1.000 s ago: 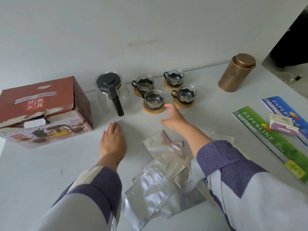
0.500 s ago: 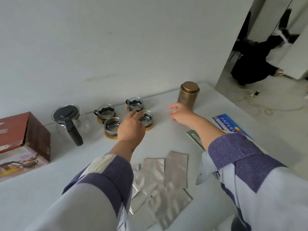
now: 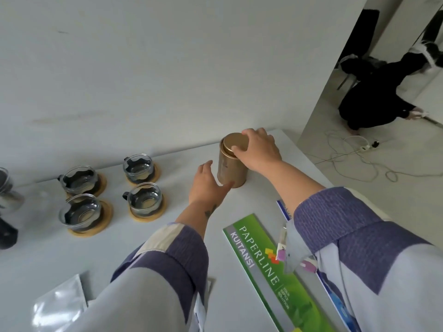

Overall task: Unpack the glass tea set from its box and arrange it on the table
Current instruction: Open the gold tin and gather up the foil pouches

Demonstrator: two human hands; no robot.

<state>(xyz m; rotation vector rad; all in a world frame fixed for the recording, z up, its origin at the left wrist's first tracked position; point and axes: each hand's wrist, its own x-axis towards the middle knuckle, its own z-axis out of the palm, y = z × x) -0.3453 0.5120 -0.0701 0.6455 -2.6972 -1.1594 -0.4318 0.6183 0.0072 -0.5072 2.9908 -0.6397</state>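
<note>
Gripping the gold tin's (image 3: 232,167) lid, the right hand (image 3: 260,149) curls (left hand (image 3: 206,185) spread against its side).

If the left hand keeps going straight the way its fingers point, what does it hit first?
The gold tin. The left hand points up and right at the tin's lower side, thumb already at or near its base. The right hand grips the lid, so the tin would probably hold.

The canister (image 3: 232,161) looks like brushed gold metal with a soft sheen. Four clear glass cups (image 3: 140,165) sit on pale wooden coasters (image 3: 146,213). Near left, a foil pouch (image 3: 58,305) glints; the green booklet (image 3: 268,267) is glossy paper on the matt white table (image 3: 48,257).
</note>
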